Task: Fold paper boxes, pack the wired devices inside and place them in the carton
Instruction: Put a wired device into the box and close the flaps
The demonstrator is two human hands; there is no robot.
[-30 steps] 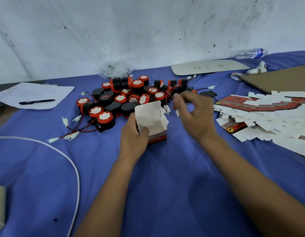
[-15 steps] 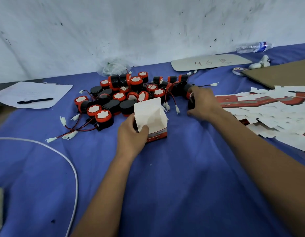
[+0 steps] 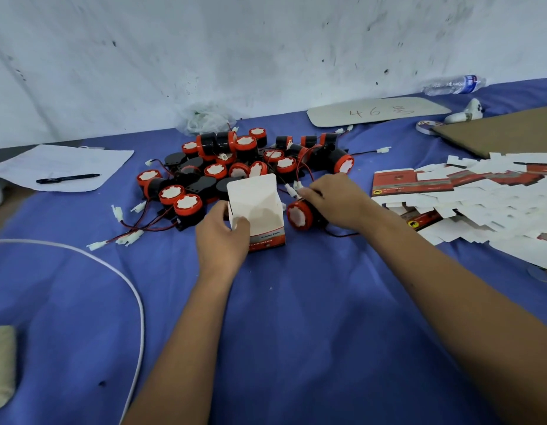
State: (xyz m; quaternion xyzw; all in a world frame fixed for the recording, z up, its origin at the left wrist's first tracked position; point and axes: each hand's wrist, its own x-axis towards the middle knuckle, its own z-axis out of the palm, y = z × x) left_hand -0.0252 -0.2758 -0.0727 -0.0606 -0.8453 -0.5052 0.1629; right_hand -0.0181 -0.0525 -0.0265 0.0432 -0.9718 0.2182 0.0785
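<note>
An open white paper box (image 3: 260,207) with a red base stands upright on the blue cloth, its lid flap raised. My left hand (image 3: 221,237) grips its left side, thumb on the front panel. Just right of the box, my right hand (image 3: 336,200) holds a red-and-black wired device (image 3: 300,214) lying on its side, white face toward the box, and its fingers also pinch the device's wire and white connectors (image 3: 292,188). Behind the box lies a pile of several like devices (image 3: 235,167) with red and black wires.
Flat unfolded box blanks (image 3: 480,197) are heaped at right, beside a brown cardboard sheet (image 3: 511,133). Paper with a pen (image 3: 67,178) lies at left. A white cable (image 3: 137,289) curves across the near left. A water bottle (image 3: 453,85) and tape (image 3: 425,127) sit far right.
My right hand reached to the pile's right end, took a device and drew it back to the box's right side. My left hand stayed on the box.
</note>
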